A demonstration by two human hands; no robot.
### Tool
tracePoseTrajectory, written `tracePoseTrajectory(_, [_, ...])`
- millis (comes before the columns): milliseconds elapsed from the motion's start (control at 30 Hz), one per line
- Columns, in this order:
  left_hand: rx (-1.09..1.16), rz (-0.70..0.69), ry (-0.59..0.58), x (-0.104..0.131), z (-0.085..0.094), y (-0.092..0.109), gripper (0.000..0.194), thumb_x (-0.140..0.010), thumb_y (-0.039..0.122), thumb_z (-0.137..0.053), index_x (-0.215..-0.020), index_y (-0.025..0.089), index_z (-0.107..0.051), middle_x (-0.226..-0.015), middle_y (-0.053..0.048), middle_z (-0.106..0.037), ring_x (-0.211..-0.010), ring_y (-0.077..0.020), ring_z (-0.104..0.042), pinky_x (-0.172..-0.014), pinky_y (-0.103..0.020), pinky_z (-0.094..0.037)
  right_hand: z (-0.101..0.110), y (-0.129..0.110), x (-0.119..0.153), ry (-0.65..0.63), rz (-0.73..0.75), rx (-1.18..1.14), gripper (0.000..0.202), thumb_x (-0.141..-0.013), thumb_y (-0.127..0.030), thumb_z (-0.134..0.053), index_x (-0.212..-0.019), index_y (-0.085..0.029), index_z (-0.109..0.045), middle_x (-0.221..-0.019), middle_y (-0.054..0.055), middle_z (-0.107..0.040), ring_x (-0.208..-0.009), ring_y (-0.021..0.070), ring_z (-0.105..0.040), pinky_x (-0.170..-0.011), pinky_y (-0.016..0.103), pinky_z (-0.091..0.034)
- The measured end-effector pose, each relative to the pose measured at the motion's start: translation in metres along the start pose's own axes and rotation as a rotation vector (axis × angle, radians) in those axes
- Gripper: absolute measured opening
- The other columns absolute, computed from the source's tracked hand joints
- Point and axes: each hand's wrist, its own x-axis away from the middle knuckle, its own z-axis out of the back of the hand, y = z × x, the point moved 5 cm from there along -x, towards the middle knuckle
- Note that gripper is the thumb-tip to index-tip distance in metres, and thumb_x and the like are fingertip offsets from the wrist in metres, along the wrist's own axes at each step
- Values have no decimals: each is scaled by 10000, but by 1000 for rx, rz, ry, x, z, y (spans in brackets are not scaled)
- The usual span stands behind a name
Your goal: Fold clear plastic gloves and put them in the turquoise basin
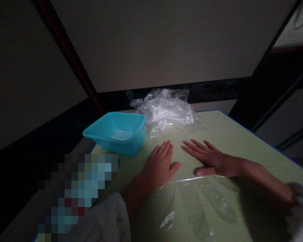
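My left hand (161,164) lies flat on the light green table (212,127), palm down, with its thumb out to the right. To its right, my right hand (207,156) is also palm down, fingers spread and pointing left. A thin clear plastic sheet or bag (197,201) lies on the table below both hands, its upper edge near my right thumb and left wrist. Behind my hands sits a crumpled heap of clear plastic (166,111). Neither hand holds anything.
A turquoise plastic basin (136,143) with something whitish inside stands at the table's back left. A pixelated patch (83,191) hides what lies at the left edge. Dark-framed pale panels (156,43) rise behind the table.
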Motion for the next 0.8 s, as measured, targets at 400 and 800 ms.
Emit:
tracePoseTrajectory(400, [12,-5,-12,1,1,1,601,-915,438,-376,-1357,35,-327,-1456,-162,-272,-1357,-238,-238,-1099,-395,-239,3,40,35,44,5,-118,1214,-510,-712,-667,-1454,-274,-42,-1508,130,-157,-1333,397,-128,-1008,597,-237])
tracePoseTrajectory(800, [2,-11,2,2,1,1,599,-920,440,-364,-1356,30,-325,-1455,-165,-279,-1356,-240,-243,-1097,-397,-237,7,34,4,247,-154,-197,949,-679,-709,-532,-1409,-157,-279,-1447,182,-317,-1293,371,-323,-1031,555,-288])
